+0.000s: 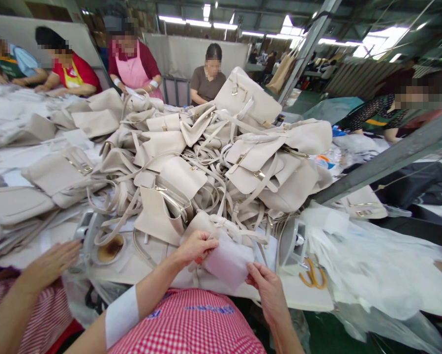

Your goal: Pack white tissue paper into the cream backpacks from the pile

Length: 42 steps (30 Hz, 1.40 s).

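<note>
Between my hands I see a thin, translucent white sheet (231,260), which looks like tissue paper or soft plastic. My left hand (198,247) pinches its left upper corner, and my right hand (262,278) pinches its right edge. Behind the sheet a beige handbag (202,223) lies at the table's front edge, partly hidden by the sheet and my left hand. Just left of it stands another beige bag (156,216) with its zipped top gaping. Yellow-handled scissors (312,275) rest on the table to the right of my right hand.
A large heap of beige bags (213,147) with tangled straps covers the table ahead. Metal tape dispensers (294,243) flank me. Clear plastic bags (375,260) lie at right, below a slanting metal post (386,162). A co-worker's hand (54,258) is at left; several people work across the table.
</note>
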Each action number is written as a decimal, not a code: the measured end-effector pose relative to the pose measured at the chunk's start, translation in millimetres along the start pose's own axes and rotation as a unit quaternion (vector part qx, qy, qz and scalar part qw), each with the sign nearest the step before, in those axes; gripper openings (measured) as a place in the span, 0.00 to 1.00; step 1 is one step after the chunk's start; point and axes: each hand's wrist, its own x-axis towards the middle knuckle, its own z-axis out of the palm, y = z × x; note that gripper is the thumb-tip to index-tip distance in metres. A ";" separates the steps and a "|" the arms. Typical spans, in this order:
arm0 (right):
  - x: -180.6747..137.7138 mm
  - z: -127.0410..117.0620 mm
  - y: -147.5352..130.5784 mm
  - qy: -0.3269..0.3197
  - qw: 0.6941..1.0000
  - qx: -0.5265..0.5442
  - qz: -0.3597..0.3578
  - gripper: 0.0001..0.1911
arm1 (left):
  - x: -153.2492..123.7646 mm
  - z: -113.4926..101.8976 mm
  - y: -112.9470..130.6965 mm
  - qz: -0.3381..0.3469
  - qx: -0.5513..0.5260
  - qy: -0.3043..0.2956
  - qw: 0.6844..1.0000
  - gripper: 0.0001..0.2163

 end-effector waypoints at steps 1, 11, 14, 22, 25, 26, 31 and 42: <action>0.2 -0.5 0.0 0.001 1.000 0.001 0.001 0.24 | -0.2 0.2 0.6 -0.003 0.002 0.002 1.000 0.18; 1.6 -9.8 -1.5 0.002 1.000 -0.019 0.001 0.25 | -0.6 3.6 7.9 0.026 0.043 0.031 0.998 0.17; -0.1 -7.4 -7.1 -0.010 1.000 -0.011 -0.002 0.24 | -0.5 5.3 10.8 0.021 0.032 0.041 0.998 0.18; -0.4 -5.1 -5.5 -0.034 0.999 -0.013 0.003 0.23 | 0.0 0.6 8.2 0.003 0.023 0.008 1.000 0.12; -0.3 -5.8 -4.1 -0.039 0.999 -0.010 0.005 0.22 | 0.0 0.5 5.5 0.008 0.043 0.012 0.999 0.10; -0.3 -5.9 -4.3 -0.039 0.999 -0.012 0.004 0.22 | -0.2 1.1 5.0 0.011 0.047 0.017 0.999 0.10; 1.2 -7.0 -6.1 -0.028 0.999 -0.045 -0.003 0.23 | -0.2 7.2 3.4 0.024 0.066 0.047 0.996 0.10; 28.7 -67.5 -2.9 0.068 0.957 -0.272 -0.080 0.24 | 6.4 8.6 0.7 0.068 0.061 0.092 0.992 0.09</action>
